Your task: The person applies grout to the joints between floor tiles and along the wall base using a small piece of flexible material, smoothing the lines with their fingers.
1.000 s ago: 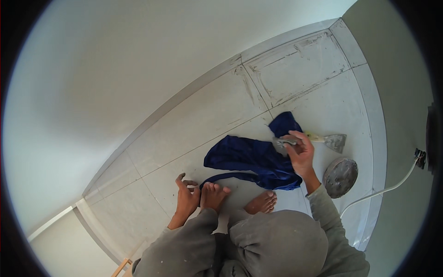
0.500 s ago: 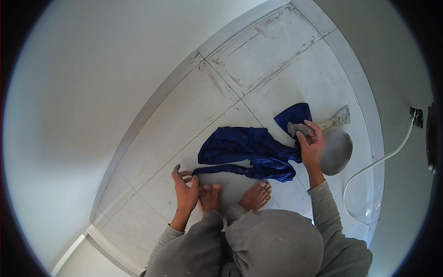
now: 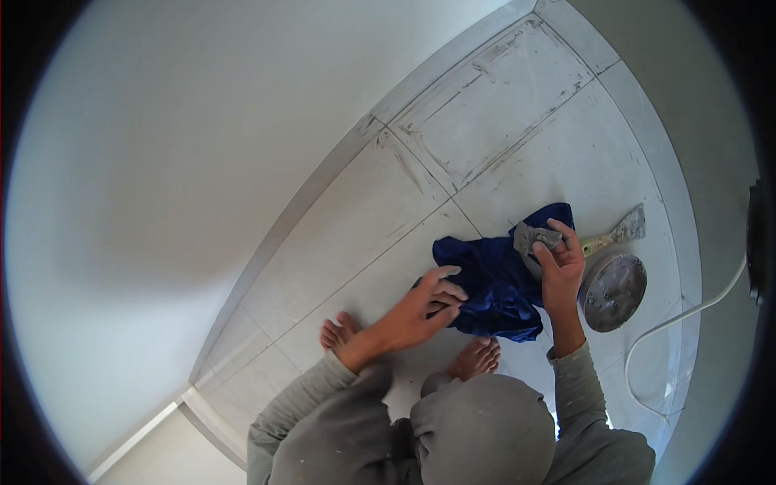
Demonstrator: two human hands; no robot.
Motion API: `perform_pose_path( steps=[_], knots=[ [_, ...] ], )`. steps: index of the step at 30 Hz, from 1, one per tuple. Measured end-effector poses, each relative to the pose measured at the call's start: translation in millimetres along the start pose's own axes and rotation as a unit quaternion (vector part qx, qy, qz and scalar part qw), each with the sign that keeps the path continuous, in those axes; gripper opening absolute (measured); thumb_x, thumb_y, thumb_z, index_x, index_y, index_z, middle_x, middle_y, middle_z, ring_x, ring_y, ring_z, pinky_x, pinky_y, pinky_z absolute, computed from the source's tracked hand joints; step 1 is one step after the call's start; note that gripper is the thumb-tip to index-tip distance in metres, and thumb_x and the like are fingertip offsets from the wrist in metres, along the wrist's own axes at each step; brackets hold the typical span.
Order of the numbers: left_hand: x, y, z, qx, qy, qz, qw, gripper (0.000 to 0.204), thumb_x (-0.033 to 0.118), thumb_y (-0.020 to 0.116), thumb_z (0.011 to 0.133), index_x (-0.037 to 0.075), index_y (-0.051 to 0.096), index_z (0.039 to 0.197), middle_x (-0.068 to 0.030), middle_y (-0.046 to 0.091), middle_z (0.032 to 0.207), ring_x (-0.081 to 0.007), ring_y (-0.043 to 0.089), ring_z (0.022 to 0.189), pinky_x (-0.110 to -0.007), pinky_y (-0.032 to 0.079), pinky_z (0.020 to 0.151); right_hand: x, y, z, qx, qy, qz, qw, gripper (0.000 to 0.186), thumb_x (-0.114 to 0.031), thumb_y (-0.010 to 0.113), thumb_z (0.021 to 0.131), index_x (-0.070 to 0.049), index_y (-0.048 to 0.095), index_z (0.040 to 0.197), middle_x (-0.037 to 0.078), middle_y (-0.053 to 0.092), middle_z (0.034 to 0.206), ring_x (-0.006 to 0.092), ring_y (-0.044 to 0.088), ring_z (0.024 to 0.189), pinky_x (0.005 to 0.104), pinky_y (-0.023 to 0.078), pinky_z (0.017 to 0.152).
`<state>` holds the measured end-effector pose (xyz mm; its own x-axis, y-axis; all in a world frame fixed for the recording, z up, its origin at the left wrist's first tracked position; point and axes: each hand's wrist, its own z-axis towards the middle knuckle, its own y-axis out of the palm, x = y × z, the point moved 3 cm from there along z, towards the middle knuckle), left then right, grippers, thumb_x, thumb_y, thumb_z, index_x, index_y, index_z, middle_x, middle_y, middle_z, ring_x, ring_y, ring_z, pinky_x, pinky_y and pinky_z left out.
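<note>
A dark blue cloth (image 3: pixel 497 283) lies bunched on the tiled floor in front of my feet. My left hand (image 3: pixel 420 311) rests over its left edge, fingers bent and apart, their tips smeared grey. My right hand (image 3: pixel 563 271) is closed on a small flat grey piece (image 3: pixel 535 238) coated in grout, held above the cloth's right part. What that piece is made of I cannot make out. Just right of this hand stands a round bowl (image 3: pixel 616 293) with grey grout inside. Beyond the bowl lies a putty knife (image 3: pixel 624 229) with a pale handle and a grout-crusted blade.
Grey grout smears follow the joints of the far floor tiles (image 3: pixel 501 105). Walls rise to the left and right above a tile skirting (image 3: pixel 295 182). A white cable (image 3: pixel 687 311) loops down the right wall to the floor. My bare feet (image 3: pixel 477 358) stand near the cloth.
My left hand has moved right and forward, and the cloth's outspread left part is now gathered into a bunch. The right hand still holds the grey piece. The view has shifted slightly.
</note>
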<state>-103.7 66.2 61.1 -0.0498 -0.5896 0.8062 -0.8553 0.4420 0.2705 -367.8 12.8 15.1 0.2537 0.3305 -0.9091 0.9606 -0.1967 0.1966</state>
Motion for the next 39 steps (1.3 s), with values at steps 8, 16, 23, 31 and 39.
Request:
perform_pose_path(
  steps=[8, 16, 23, 31, 39],
  knots=[
    [36, -116, 0, 0.107, 0.037, 0.358, 0.927, 0.052, 0.002, 0.062, 0.092, 0.006, 0.048, 0.142, -0.0101, 0.067, 0.106, -0.0217, 0.065, 0.096, -0.035, 0.052, 0.089, -3, 21, -4, 0.04, 0.065, -0.015, 0.997, 0.041, 0.005, 0.065, 0.093, 0.002, 0.053, 0.132, 0.013, 0.072, 0.11, 0.0143, 0.067, 0.101, 0.0286, 0.054, 0.092],
    [10, -130, -3, 0.164, 0.083, 0.329, 0.926, 0.052, -0.002, 0.06, 0.09, 0.001, 0.049, 0.14, -0.0128, 0.064, 0.108, -0.0231, 0.063, 0.091, -0.033, 0.052, 0.085, 5, 101, -5, 0.02, -0.004, -0.134, 0.991, 0.041, 0.004, 0.066, 0.09, -0.001, 0.056, 0.13, 0.013, 0.072, 0.113, 0.0203, 0.07, 0.102, 0.0301, 0.055, 0.087],
    [-31, -183, -12, 0.166, 0.181, 0.384, 0.89, 0.049, 0.0, 0.056, 0.092, -0.002, 0.048, 0.14, -0.0147, 0.061, 0.11, -0.0234, 0.063, 0.092, -0.034, 0.052, 0.082, 17, 163, 5, -0.027, -0.331, -0.512, 0.792, 0.038, -0.002, 0.064, 0.083, -0.006, 0.064, 0.12, 0.013, 0.07, 0.115, 0.0271, 0.066, 0.113, 0.0378, 0.058, 0.088],
    [-35, -175, 4, 0.251, 0.238, 0.391, 0.853, 0.044, 0.004, 0.053, 0.095, -0.001, 0.048, 0.138, -0.0126, 0.062, 0.107, -0.0222, 0.062, 0.093, -0.033, 0.05, 0.083, 18, 177, -26, -0.035, -0.198, -0.52, 0.83, 0.03, -0.002, 0.06, 0.086, -0.006, 0.066, 0.114, 0.013, 0.071, 0.112, 0.0265, 0.066, 0.114, 0.0377, 0.059, 0.085],
    [-43, -176, 13, 0.315, 0.257, 0.266, 0.874, 0.043, 0.002, 0.05, 0.098, -0.001, 0.041, 0.141, -0.0107, 0.057, 0.106, -0.0182, 0.056, 0.094, -0.031, 0.048, 0.085, 36, 182, -27, 0.101, -0.383, -0.603, 0.693, 0.027, -0.006, 0.061, 0.084, -0.004, 0.066, 0.11, 0.01, 0.072, 0.109, 0.0259, 0.067, 0.11, 0.0355, 0.061, 0.083]
  ],
)
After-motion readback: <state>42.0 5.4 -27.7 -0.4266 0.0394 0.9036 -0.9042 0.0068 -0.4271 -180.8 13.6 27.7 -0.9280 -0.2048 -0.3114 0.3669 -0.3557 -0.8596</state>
